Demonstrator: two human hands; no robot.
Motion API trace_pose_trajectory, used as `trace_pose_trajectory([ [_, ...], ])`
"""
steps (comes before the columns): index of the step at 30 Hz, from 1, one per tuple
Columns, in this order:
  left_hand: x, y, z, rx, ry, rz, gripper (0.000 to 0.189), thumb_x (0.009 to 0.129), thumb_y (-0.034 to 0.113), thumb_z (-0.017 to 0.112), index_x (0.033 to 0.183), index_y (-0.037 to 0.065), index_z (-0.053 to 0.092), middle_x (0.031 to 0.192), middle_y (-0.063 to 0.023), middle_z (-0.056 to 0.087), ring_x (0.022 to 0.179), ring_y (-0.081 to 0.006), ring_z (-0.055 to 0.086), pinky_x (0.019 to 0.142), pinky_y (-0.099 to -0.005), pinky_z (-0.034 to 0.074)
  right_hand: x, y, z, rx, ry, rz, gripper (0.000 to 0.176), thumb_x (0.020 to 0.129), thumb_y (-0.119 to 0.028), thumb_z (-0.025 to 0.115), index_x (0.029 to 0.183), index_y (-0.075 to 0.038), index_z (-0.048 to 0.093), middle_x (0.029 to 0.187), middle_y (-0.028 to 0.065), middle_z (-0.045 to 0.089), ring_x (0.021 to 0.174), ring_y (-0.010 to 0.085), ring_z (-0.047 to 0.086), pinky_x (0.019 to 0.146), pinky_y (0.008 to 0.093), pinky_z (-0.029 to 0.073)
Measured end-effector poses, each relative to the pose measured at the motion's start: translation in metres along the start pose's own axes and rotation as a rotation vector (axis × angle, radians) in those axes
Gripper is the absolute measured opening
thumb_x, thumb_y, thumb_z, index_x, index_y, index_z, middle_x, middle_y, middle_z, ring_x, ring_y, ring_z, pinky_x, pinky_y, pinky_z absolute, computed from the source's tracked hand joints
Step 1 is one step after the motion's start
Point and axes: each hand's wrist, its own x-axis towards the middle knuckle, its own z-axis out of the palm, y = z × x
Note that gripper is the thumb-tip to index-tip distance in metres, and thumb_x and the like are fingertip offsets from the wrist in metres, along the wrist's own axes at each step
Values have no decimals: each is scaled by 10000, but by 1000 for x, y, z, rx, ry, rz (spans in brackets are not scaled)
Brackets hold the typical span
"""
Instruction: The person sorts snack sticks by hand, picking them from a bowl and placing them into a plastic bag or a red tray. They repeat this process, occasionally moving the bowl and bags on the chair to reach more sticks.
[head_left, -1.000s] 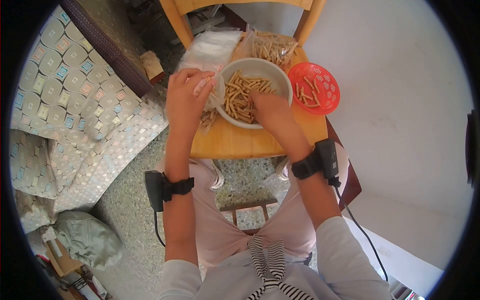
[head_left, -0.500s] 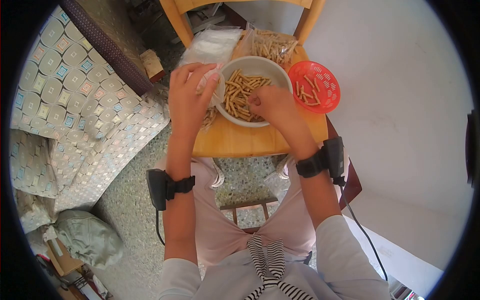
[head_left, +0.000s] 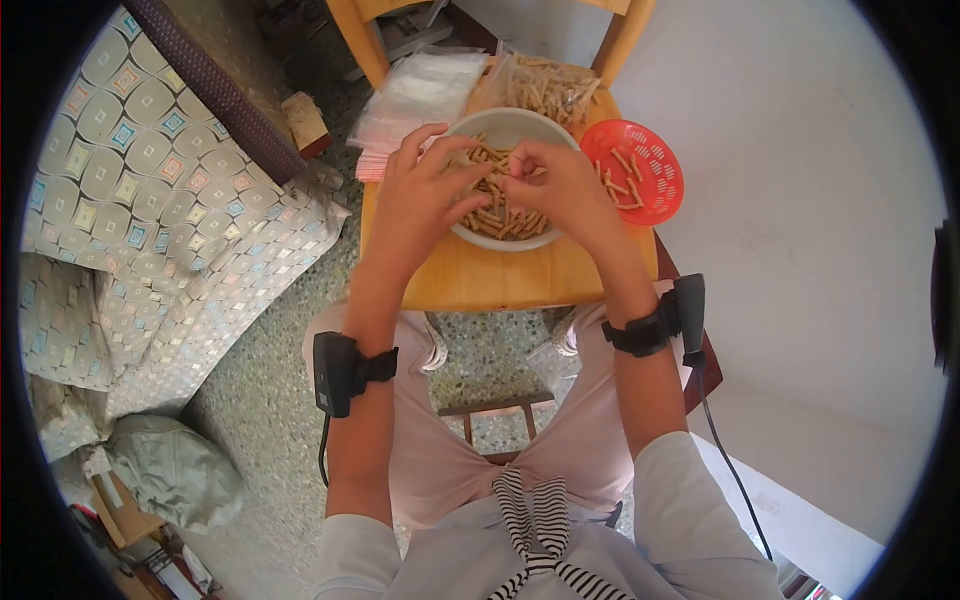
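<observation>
A pale round bowl (head_left: 570, 136) full of short tan stick pieces (head_left: 508, 228) rests on a wooden chair seat. My left hand (head_left: 428, 195) is over its left side, fingers curved and spaced around what looks like a clear plastic bag, mostly hidden. Close to those fingertips, my right hand (head_left: 560, 185) is closed in a pinch above the sticks; what lies between its thumb and forefinger is too small to make out. Right of the bowl, a red plastic basket (head_left: 662, 165) has several sticks in it. A filled clear bag (head_left: 550, 90) of sticks lies behind the bowl.
A stack of flat zip bags (head_left: 420, 95) with pink edges lies at the seat's back left. The wooden chair (head_left: 480, 290) stands by a white wall (head_left: 800, 180). Patterned cloth (head_left: 150, 220) hangs at left. Dark devices with cables are strapped on both forearms.
My left hand has moved right and over the bowl, and the bag it held has gone mostly out of sight. My right hand has risen from the sticks, towards the left fingertips.
</observation>
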Motion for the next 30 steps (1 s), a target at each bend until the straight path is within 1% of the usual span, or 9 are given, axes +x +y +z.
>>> trace_pose_trajectory([
  [2,1,1,0,-23,-3,-12,312,738,181,814,1047,177,772,1255,-13,623,1290,-316,474,1042,-439,418,3,5,0,-34,24,-71,133,897,-98,706,909,-26,595,781,10,642,724,84,673,662,250,515],
  [4,3,4,-1,28,81,34,240,739,154,805,976,142,771,1218,7,638,1254,-305,502,987,-438,455,3,1,1,-70,51,-138,146,899,-102,711,892,-26,586,782,8,640,722,86,670,671,245,515],
  [7,5,7,-2,27,124,28,196,755,119,790,948,122,758,1232,-9,629,1253,-324,494,989,-436,451,0,-13,5,21,68,-116,149,895,-110,726,934,-18,616,846,15,662,763,100,674,730,253,521],
  [9,5,6,-2,39,140,9,185,760,114,787,942,116,751,1249,-14,619,1261,-332,481,996,-438,446,-3,-20,9,-21,108,-245,159,893,-97,726,1003,-14,646,938,26,681,850,115,675,794,269,526],
  [12,5,6,-1,34,162,-31,168,770,108,783,932,110,736,1283,-22,598,1280,-344,453,1011,-443,435,2,-13,15,90,77,-368,188,867,-63,727,1042,-20,676,912,51,701,830,127,681,752,273,536],
  [20,4,7,-4,-10,197,-63,144,787,126,783,914,112,716,1307,-28,584,1281,-346,437,1033,-456,417,0,-16,17,12,170,-429,180,885,-34,691,1065,-27,684,959,67,720,856,163,680,781,297,542],
  [22,3,6,-8,-47,216,-111,177,790,129,786,960,132,739,1340,-37,579,1296,-317,413,1056,-433,360,-1,-17,14,-52,216,-425,182,886,-35,691,1068,-30,682,962,71,719,855,169,681,777,302,540],
  [25,4,7,-10,-33,276,-134,176,785,135,789,955,161,753,1336,-22,581,1287,-299,415,1034,-420,365,-1,-14,13,-59,184,-305,191,897,-60,693,1086,-35,684,978,81,719,829,196,677,755,316,531],
  [30,4,12,-13,-54,279,-104,177,764,162,819,931,161,759,1309,-8,588,1275,-310,426,1058,-436,366,3,-3,18,-208,167,-444,188,914,-115,678,1084,-35,680,977,151,694,819,323,670,731,383,515],
])
